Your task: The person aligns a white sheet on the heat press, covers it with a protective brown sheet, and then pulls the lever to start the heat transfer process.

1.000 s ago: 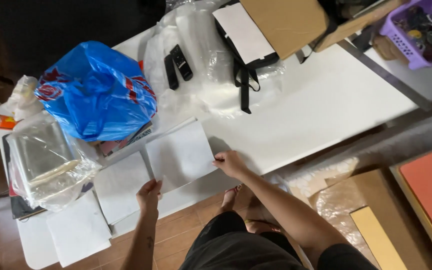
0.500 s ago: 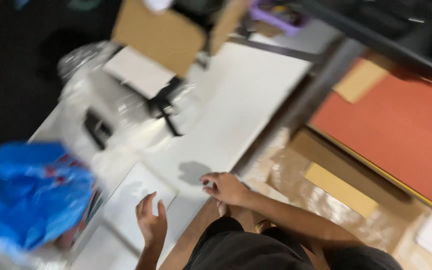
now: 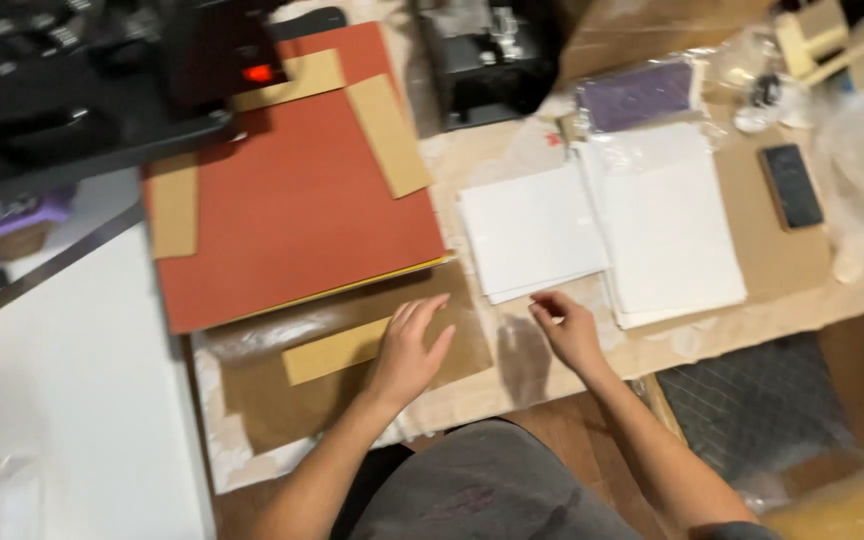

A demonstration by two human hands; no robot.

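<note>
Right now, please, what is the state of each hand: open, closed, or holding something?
Left hand: open, flat on the brown sheet, holding nothing.
Right hand: fingers curled at the edge of the white paper stack; whether it grips a sheet cannot be told.

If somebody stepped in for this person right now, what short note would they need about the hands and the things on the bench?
Left hand: empty, palm down, fingers spread on the brown sheet in front of the red pad.
Right hand: fingers loosely curled at the near edge of the smaller white sheet stack; whether it pinches a sheet cannot be told.
A larger white stack lies just to the right of it, a dark phone beyond that.
Done: two stacks of white sheets sit on the bench.
Left: nothing white lies on the red pad yet; tan strips rest on it.
</note>
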